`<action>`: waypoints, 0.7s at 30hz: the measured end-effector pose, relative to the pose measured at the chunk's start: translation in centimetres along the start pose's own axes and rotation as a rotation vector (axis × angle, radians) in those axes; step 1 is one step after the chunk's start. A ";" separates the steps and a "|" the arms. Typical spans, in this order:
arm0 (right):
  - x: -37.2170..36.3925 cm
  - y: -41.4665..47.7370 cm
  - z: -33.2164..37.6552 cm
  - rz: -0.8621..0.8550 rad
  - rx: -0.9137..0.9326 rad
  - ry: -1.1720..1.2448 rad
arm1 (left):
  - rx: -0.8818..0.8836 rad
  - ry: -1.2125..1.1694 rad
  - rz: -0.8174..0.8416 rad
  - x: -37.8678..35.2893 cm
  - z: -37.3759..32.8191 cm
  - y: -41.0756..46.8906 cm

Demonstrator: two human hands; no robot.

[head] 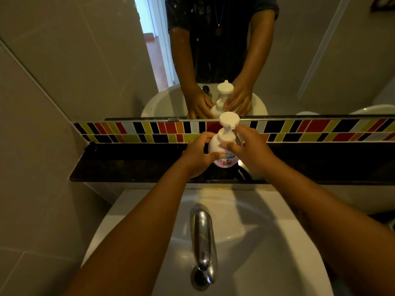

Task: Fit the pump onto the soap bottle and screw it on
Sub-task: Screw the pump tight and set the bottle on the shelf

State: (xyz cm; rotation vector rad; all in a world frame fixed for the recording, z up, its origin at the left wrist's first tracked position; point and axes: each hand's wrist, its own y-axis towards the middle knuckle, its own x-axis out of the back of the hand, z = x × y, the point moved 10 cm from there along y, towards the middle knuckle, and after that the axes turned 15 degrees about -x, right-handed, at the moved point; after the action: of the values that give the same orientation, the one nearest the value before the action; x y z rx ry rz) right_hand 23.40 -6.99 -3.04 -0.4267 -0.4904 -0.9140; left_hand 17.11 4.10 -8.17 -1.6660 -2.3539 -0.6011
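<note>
A white soap bottle [215, 149] with a pink label stands upright on the dark shelf [128, 165] behind the sink. The white pump [228, 122] sits on the bottle's neck, its round head on top. My left hand [197, 155] wraps around the bottle's left side and front. My right hand [249, 147] has thumb and fingers closed around the pump's collar at the neck.
A white sink [267, 242] with a chrome tap [203, 238] lies below my forearms. A mirror [85, 50] above a strip of coloured tiles [320, 129] reflects the hands and bottle. Grey tiled wall stands at the left.
</note>
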 end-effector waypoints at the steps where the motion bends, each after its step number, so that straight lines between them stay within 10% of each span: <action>1: 0.4 -0.1 0.5 0.068 0.005 0.002 | 0.001 0.010 0.015 0.0 0.0 0.0; 10: 1.9 -1.7 7.3 0.156 0.359 -0.651 | 0.022 0.055 0.115 1.0 0.0 0.7; 21: -0.7 -1.4 7.3 0.126 0.316 -0.572 | 0.024 0.117 0.116 3.3 0.4 0.0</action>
State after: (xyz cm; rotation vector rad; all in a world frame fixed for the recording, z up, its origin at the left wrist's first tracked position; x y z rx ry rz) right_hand 20.28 -3.32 2.62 -0.4216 -1.1019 -0.5689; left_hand 16.01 7.11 -7.31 -1.6941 -2.1593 -0.6275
